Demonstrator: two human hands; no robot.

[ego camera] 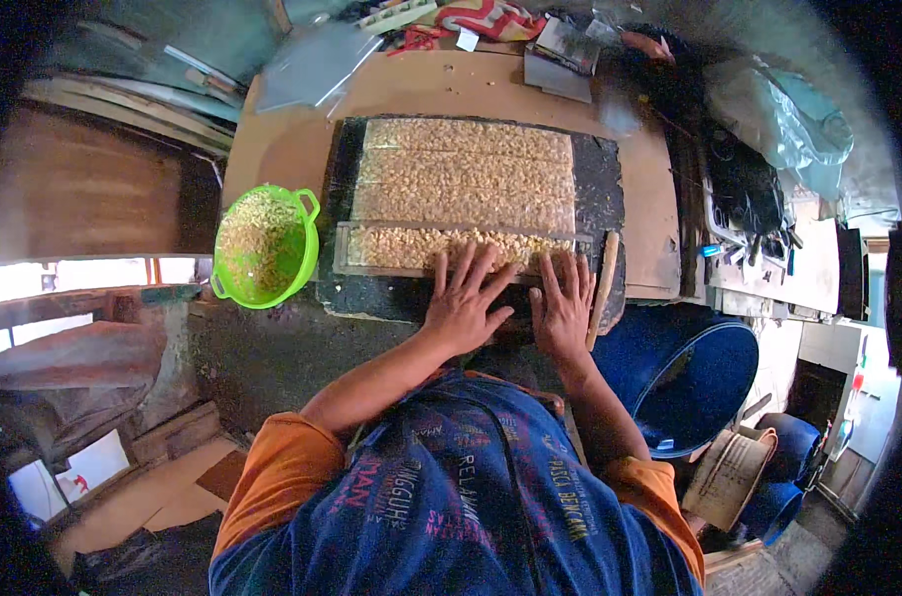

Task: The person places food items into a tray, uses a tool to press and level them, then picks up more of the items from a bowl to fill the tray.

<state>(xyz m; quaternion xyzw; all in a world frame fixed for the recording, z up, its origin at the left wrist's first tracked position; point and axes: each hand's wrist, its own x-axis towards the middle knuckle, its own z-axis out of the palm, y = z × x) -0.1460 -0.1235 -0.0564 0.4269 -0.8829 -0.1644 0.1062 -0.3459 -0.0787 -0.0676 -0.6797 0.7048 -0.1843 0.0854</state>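
My left hand (466, 304) lies palm down with its fingers apart, the tips pressing on a strip of pale beans (398, 244) that look like soybeans. My right hand (564, 302) rests beside it on the strip's near right part, its fingers slightly spread. A long, narrow, clear mould frame (340, 249) surrounds this strip; its near edge is partly hidden beneath my hands. Beyond it, several flat strips of beans in clear plastic (462, 171) lie side by side on a dark board (600, 179). Just right of my right hand lies a wooden stick (606, 279).
A bright green colander (302, 261), partly filled with beans, sits at the board's left. Clear plastic sheets (309, 63) lie on the brown tabletop (421, 82) at the far left. A large blue drum (689, 387) stands by the table's near right corner. Tools (756, 249) clutter a side surface.
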